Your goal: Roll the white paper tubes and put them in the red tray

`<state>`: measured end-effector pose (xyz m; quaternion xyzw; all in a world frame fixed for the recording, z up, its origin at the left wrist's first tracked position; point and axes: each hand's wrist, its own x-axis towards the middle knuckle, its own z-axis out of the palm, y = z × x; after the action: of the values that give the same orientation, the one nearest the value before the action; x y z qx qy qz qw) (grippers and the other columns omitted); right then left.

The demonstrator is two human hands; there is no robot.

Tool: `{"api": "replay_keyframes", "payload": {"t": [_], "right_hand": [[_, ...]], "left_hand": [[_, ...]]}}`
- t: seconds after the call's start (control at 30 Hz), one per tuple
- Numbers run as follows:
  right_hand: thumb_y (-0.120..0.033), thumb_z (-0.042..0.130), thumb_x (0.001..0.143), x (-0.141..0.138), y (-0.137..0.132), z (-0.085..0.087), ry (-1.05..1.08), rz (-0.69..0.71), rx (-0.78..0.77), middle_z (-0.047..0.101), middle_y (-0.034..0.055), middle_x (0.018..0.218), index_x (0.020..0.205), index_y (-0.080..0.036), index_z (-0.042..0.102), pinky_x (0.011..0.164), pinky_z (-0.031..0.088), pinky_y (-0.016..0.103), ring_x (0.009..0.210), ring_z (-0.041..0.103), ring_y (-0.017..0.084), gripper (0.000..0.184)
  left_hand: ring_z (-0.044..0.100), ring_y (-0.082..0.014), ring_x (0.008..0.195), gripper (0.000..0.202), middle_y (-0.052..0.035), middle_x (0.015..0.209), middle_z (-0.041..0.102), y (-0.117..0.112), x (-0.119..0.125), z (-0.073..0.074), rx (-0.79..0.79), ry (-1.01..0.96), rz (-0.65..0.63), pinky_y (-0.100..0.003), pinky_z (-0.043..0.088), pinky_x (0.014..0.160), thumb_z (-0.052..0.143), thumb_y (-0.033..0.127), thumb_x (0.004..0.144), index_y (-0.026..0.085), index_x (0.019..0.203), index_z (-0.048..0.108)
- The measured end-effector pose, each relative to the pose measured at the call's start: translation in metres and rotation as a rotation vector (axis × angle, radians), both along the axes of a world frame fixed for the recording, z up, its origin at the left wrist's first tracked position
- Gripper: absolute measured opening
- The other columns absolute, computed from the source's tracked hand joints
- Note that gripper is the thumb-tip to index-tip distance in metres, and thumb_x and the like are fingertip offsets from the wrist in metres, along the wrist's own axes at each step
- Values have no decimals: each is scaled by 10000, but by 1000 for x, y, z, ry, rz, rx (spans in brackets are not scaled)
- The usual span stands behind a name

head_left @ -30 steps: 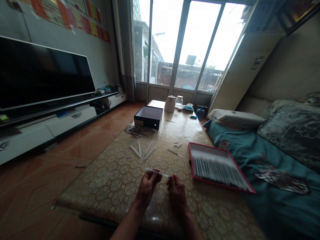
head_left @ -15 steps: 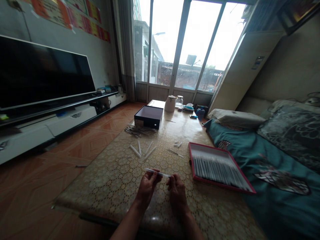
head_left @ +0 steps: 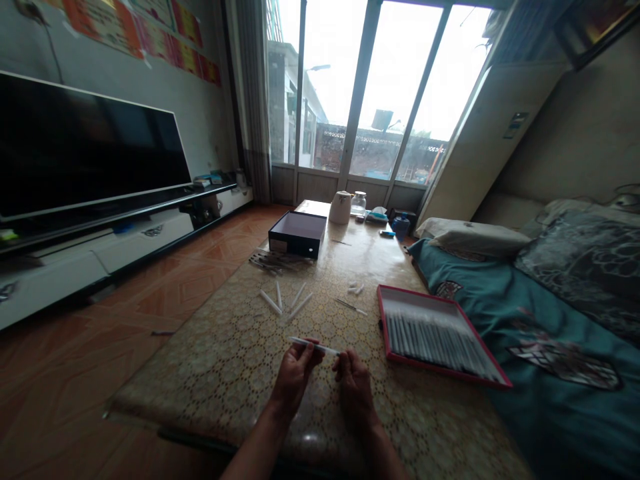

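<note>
**Spotter:** What have you got on the feed?

**Me:** I see both bare hands low in the frame, just below centre, over the near part of the patterned table cover [head_left: 235, 380]. The left hand [head_left: 295, 377] pinches a slim white tube [head_left: 315, 345] between thumb and fingers, and those fingers are pressed together.

**Spotter:** And the right hand [head_left: 355, 390]?

**Me:** Its fingertips [head_left: 341, 357] curl in at the tube's right end. I can't tell whether they grip it or only touch it. The tube lies nearly level between the two hands, held above the cover.

**Spotter:** What's nearest to them?

**Me:** Just ahead, at centre, a few loose white tubes [head_left: 271, 302] lie fanned out on the cover. To the right sits a red-rimmed tray [head_left: 383, 327] filled with tubes in rows. Further up, a dark bundle of thin sticks [head_left: 275, 262] lies just beside a black box [head_left: 297, 235].

**Spotter:** Further off?

**Me:** A white kettle [head_left: 341, 208] and a glass jar [head_left: 359, 203] stand at the table's far end. A teal bedcover [head_left: 555, 393] fills the lower right.
</note>
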<state>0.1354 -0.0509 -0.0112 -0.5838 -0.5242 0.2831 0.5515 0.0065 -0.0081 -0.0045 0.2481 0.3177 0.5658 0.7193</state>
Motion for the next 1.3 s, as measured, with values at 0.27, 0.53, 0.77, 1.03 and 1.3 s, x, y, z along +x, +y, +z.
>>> {"api": "replay_keyframes", "payload": {"t": [0.27, 0.53, 0.77, 1.03, 1.3], "right_hand": [[-415, 392, 892, -2, 0, 2, 50, 23, 0, 557, -26, 632, 868, -201, 530, 511, 391, 207, 512, 492, 108, 256], [-426, 347, 912, 0, -1, 2, -16, -8, -10, 493, -35, 550, 695, -201, 512, 511, 363, 206, 498, 477, 105, 354], [-412, 410, 887, -2, 0, 2, 7, 4, 15, 540, -30, 593, 760, -205, 538, 498, 378, 197, 502, 483, 104, 274], [-461, 371, 896, 0, 0, 0, -23, -19, -9, 492, -30, 535, 667, -199, 530, 504, 354, 205, 488, 471, 106, 382], [-444, 365, 900, -2, -1, 4, 7, 17, -21, 542, -26, 620, 797, -209, 515, 521, 376, 206, 523, 494, 113, 296]], "left_hand": [[640, -129, 695, 261, -28, 725, 676, 1, 1, -1, -24, -1, 26, -241, 499, 704, 771, 280, 607, 134, 791, 656], [635, -127, 691, 237, -38, 731, 678, 1, 1, -4, 19, 20, 6, -247, 496, 700, 750, 280, 637, 127, 794, 660], [636, -131, 705, 252, -29, 736, 676, 0, 0, -1, 0, 31, 19, -249, 495, 714, 760, 297, 618, 142, 789, 660], [637, -135, 698, 249, -37, 735, 677, 0, 0, -1, 24, 31, 12, -255, 500, 704, 761, 293, 617, 131, 780, 665], [635, -126, 696, 227, -34, 729, 675, 0, 1, -2, 19, 18, 19, -246, 502, 703, 746, 276, 645, 131, 797, 657]]}}
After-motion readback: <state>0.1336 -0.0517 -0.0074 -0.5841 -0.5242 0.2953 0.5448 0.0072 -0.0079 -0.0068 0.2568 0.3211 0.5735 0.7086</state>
